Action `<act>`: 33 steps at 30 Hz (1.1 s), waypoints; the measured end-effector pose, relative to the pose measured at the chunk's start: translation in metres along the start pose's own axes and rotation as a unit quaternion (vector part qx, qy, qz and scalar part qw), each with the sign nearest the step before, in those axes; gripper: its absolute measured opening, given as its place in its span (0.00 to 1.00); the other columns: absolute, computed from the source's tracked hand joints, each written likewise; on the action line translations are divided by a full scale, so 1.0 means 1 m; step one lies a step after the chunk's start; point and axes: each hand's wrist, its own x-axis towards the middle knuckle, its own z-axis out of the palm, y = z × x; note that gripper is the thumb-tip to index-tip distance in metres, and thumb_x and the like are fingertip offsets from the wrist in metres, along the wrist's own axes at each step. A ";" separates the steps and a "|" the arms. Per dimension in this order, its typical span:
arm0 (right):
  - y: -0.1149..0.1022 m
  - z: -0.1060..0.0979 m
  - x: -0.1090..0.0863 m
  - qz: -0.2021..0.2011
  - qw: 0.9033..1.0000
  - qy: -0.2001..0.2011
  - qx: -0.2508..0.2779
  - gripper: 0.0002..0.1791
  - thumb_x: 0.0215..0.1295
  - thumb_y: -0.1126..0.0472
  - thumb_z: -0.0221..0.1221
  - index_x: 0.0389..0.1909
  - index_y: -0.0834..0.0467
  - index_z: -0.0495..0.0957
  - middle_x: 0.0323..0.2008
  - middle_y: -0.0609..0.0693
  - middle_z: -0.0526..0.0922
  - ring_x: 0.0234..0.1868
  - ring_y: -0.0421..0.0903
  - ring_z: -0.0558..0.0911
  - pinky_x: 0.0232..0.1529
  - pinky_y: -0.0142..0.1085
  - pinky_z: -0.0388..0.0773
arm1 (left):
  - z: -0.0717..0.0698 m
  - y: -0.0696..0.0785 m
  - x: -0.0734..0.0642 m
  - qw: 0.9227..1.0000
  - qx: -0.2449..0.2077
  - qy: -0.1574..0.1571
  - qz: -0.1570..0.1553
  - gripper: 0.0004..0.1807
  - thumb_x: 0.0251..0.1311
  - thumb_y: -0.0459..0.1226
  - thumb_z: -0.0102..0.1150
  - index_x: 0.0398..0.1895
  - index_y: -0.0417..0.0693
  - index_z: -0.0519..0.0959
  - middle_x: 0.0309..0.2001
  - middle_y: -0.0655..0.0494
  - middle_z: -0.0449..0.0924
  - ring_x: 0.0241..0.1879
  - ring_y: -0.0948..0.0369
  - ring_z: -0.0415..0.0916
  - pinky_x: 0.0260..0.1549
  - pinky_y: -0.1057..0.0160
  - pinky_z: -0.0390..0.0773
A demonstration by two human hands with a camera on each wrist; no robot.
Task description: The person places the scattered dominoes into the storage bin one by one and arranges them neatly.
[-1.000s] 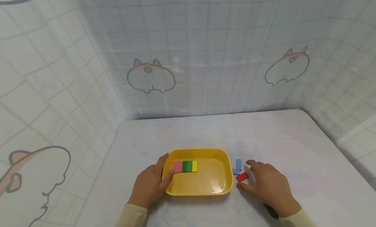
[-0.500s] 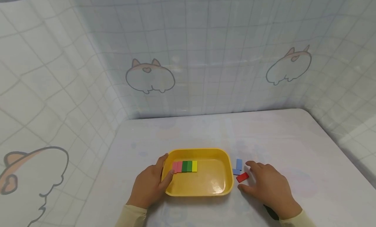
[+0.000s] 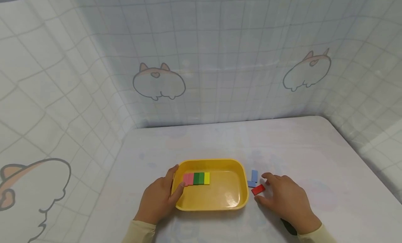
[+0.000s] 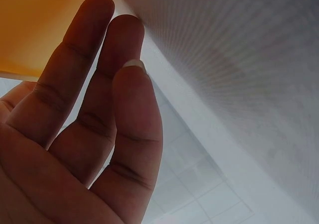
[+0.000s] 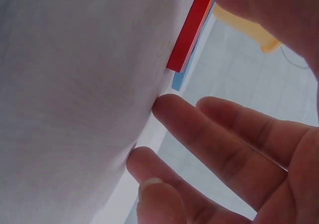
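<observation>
A shallow yellow tray lies on the table, with my left hand at its left end. The thumb reaches over the rim and the other fingers stay outside, gripping the wall between them. Inside, toward the left, pink tiles, green tiles and a yellow tile form a row. My right hand rests on the table right of the tray, thumb and fingers spread around a red tile without holding it. In the right wrist view, the fingertips meet the tabletop near the red tile.
Two blue tiles, one upright in view and one sideways, lie between the tray and my right hand. A dark green object shows partly beneath the right wrist. Grid-patterned curtain walls enclose the table's back and sides.
The head view shifts slightly. Both hands, the tray and the tiles keep practically the same places; the right hand stays around the red tile.
</observation>
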 end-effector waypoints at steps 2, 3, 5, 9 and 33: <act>0.000 0.000 0.000 -0.002 1.000 0.000 0.002 0.37 0.45 0.33 0.79 0.54 0.48 0.84 0.39 0.41 0.86 0.35 0.45 0.78 0.27 0.42 0.79 | 0.000 0.000 0.000 1.000 -0.001 0.002 0.001 0.34 0.74 0.61 0.54 0.74 0.54 0.70 0.25 0.61 0.76 0.24 0.64 0.72 0.26 0.56 0.78; 0.001 0.000 0.001 -0.003 1.000 0.001 0.003 0.37 0.45 0.34 0.79 0.53 0.48 0.84 0.39 0.41 0.86 0.35 0.45 0.78 0.26 0.42 0.78 | 0.001 -0.001 0.000 1.000 -0.002 0.003 0.001 0.34 0.74 0.61 0.54 0.74 0.55 0.70 0.26 0.61 0.77 0.24 0.64 0.72 0.26 0.56 0.78; 0.001 0.001 0.000 -0.005 1.000 0.002 0.004 0.35 0.46 0.35 0.79 0.53 0.48 0.84 0.39 0.40 0.86 0.34 0.45 0.78 0.26 0.41 0.77 | 0.001 -0.001 -0.001 1.000 -0.002 0.004 0.002 0.34 0.74 0.61 0.54 0.74 0.55 0.70 0.26 0.61 0.77 0.25 0.63 0.73 0.27 0.55 0.79; 0.001 0.001 0.000 -0.007 1.000 0.006 0.006 0.33 0.47 0.37 0.79 0.52 0.47 0.84 0.38 0.40 0.86 0.35 0.44 0.78 0.25 0.40 0.76 | 0.001 -0.001 -0.001 1.000 -0.001 0.003 0.002 0.34 0.74 0.62 0.53 0.75 0.55 0.70 0.27 0.60 0.79 0.26 0.62 0.75 0.28 0.55 0.79; -0.002 0.000 -0.002 -0.027 0.999 0.015 0.018 0.28 0.51 0.43 0.79 0.51 0.49 0.85 0.35 0.37 0.84 0.35 0.44 0.78 0.29 0.41 0.79 | 0.000 -0.001 -0.001 1.000 -0.007 0.022 0.019 0.34 0.74 0.60 0.55 0.74 0.54 0.71 0.29 0.57 0.81 0.27 0.60 0.78 0.27 0.53 0.80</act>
